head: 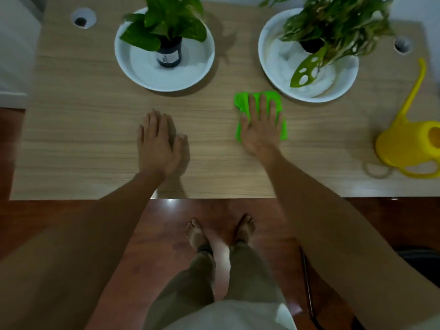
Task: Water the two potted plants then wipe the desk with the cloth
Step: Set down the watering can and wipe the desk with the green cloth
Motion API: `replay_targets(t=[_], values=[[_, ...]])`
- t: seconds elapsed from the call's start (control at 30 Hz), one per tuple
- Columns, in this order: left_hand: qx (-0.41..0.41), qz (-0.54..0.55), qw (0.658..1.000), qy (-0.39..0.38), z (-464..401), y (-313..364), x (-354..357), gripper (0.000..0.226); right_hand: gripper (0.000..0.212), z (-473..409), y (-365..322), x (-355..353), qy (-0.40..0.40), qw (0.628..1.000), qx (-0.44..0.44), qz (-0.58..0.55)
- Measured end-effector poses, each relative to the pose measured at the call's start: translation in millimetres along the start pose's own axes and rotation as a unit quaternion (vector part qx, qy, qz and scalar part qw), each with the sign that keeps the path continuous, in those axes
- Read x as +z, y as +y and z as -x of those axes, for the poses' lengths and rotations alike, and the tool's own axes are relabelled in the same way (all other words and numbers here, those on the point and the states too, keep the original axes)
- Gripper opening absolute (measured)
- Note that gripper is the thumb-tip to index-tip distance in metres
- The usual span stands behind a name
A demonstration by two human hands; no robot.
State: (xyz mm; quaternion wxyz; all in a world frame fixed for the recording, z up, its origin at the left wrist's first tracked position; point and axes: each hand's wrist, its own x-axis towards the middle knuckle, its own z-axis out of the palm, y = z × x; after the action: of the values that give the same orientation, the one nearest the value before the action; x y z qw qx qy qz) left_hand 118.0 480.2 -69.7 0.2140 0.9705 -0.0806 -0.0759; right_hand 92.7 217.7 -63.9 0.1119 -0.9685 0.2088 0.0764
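A bright green cloth (242, 101) lies on the wooden desk (83, 129), just in front of the right white bowl (269, 67). My right hand (260, 126) is pressed flat on the cloth, fingers spread. My left hand (158, 142) rests flat on the bare desk to the left, holding nothing. A broad-leaved plant (166, 22) in a dark pot stands in the left white bowl (164, 79). A thin-leaved plant (338, 27) stands in the right bowl. The yellow watering can (404, 141) sits at the desk's right edge.
Two round cable holes (83, 17) (402, 45) are cut into the desk's far corners. The desk's front edge runs across the middle of the view, with a red-brown floor and my bare feet (220, 231) below. A dark object lies on the floor at the right.
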Motion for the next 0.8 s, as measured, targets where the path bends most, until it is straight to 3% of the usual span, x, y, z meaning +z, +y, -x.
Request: replay_targets(t=[0.07, 0.13, 0.2, 0.27, 0.43, 0.53, 0.6, 0.7, 0.8], values=[[0.018, -0.005, 1.000, 0.005, -1.7, 18.3, 6.0, 0.069, 0.063, 7.6, -30.0, 10.1, -0.002, 0.999, -0.054, 0.008], [0.033, -0.009, 0.999, 0.007, -2.8, 39.7, 12.5, 0.068, 0.062, 41.4, -33.9, 20.6, -0.012, 0.984, -0.175, 0.027], [0.041, -0.014, 0.999, -0.002, -3.8, 61.9, 22.0, 0.069, 0.060, 85.1, -2.9, 23.2, -0.038, 0.960, -0.272, 0.049], [0.047, -0.015, 0.999, -0.012, -2.7, 80.5, 33.1, 0.072, 0.059, 113.9, 48.8, 19.2, -0.047, 0.950, -0.303, 0.061], [0.069, -0.019, 0.997, -0.038, 11.5, 135.7, 63.1, 0.077, 0.059, 62.0, 184.5, -20.6, -0.037, 0.985, -0.159, 0.060], [0.069, -0.017, 0.997, -0.033, 21.2, 162.8, 75.5, 0.077, 0.064, 11.4, 190.4, -33.4, -0.014, 0.999, -0.023, 0.017], [0.059, -0.016, 0.998, -0.025, 23.7, 178.5, 83.2, 0.075, 0.065, 0.7, 161.8, -26.7, -0.007, 1.000, -0.005, 0.005], [0.022, -0.013, 1.000, -0.002, 22.4, 202.7, 93.2, 0.072, 0.064, 31.1, 131.6, -13.0, -0.038, 0.987, -0.155, 0.021], [0.003, -0.009, 1.000, 0.002, 20.7, 227.5, 101.6, 0.074, 0.060, 80.7, 167.0, -6.0, -0.053, 0.954, -0.293, 0.036]])
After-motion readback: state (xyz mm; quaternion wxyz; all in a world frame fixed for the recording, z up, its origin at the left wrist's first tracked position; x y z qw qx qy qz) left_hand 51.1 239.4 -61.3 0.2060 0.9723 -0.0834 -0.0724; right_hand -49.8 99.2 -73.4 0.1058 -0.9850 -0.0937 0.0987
